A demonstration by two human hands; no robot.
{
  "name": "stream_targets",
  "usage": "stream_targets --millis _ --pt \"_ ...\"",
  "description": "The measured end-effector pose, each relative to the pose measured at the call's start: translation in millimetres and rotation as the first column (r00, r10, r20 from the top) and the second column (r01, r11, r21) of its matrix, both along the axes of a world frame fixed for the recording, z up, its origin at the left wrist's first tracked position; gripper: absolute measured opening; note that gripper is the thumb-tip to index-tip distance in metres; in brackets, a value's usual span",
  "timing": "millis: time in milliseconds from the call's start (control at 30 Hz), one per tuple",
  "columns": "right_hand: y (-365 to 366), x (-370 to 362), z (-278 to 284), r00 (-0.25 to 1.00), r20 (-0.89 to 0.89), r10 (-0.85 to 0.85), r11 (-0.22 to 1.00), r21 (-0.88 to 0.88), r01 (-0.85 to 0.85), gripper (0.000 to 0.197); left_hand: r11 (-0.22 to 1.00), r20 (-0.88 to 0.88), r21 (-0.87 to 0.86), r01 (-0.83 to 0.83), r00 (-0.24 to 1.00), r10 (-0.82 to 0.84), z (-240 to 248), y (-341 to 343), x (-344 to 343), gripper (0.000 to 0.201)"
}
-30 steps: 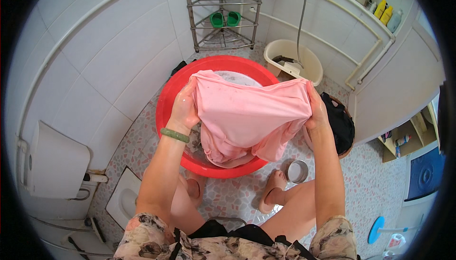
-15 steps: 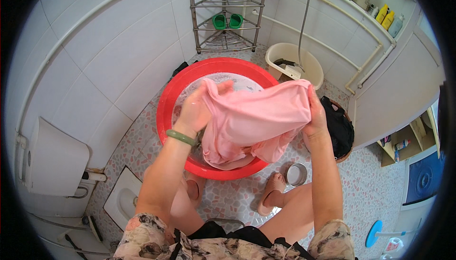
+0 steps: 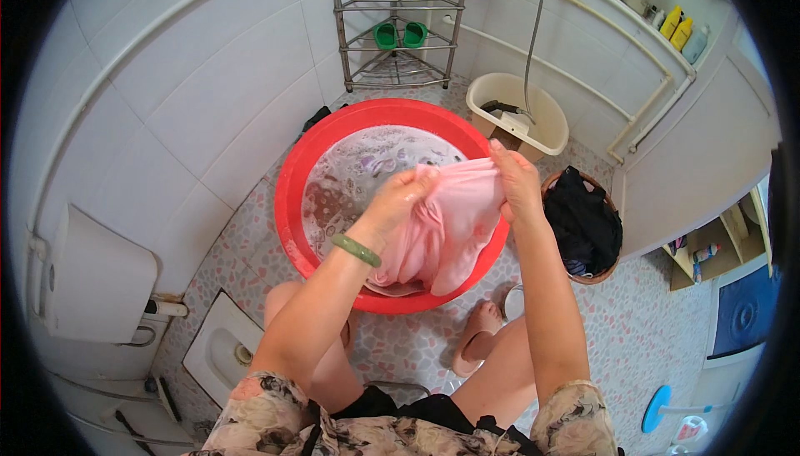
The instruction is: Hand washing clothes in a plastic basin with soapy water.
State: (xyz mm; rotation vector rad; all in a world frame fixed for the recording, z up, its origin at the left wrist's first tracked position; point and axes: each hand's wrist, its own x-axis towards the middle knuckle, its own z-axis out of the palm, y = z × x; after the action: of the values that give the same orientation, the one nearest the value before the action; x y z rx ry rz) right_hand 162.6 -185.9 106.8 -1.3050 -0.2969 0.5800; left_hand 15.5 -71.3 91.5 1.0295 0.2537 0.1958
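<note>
A pink cloth garment (image 3: 442, 231) hangs between my two hands, its lower folds resting in the near right part of a red basin (image 3: 292, 181). My left hand (image 3: 403, 197) is closed on the upper left edge of the garment; a green bangle (image 3: 357, 250) circles that wrist. At the upper right edge, my right hand (image 3: 517, 179) pinches the cloth, which is gathered and stretched between the two fists. Soapy water (image 3: 350, 172) with foam fills the basin. Exactly which part of the garment I hold is unclear.
Behind the basin stands a metal corner rack (image 3: 396, 39) with green slippers (image 3: 386, 36). A cream tub (image 3: 546, 127) with a shower hose is at the far right, near a basket of black clothes (image 3: 583, 222). A squat toilet (image 3: 221, 348) lies at left, a metal bowl (image 3: 514, 302) by my foot.
My hands have come closer together, the left moving right and the right moving left. The garment, spread wide before, now hangs bunched and lower. More of the soapy water shows.
</note>
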Motion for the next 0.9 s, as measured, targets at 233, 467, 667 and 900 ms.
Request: stream_targets --millis 233,467,667,900 --pt "7.2 -4.8 -2.3 0.980 0.158 0.123 0.990 -0.092 -0.110 0.023 0.921 0.174 -0.351 -0.169 0.955 0.242 -2.8 21.2 10.0 0.023" --pt "11.5 -72.9 -52.7 0.489 0.872 0.031 0.994 0.023 -0.103 0.016 0.899 0.035 -0.426 -0.099 0.991 0.126 -37.0 -6.5 14.1 0.035" --pt "34.1 -27.2 -33.9 0.412 0.911 0.010 0.903 -0.186 0.387 0.027 0.818 -0.115 -0.574 -0.015 0.991 -0.063 -17.4 -69.5 16.7 0.026" --pt "42.0 -91.3 -178.6 0.149 0.983 -0.104 0.937 0.047 0.346 0.025 0.811 0.299 -0.575 0.110 0.950 0.084 -102.7 -3.3 23.5 0.027"
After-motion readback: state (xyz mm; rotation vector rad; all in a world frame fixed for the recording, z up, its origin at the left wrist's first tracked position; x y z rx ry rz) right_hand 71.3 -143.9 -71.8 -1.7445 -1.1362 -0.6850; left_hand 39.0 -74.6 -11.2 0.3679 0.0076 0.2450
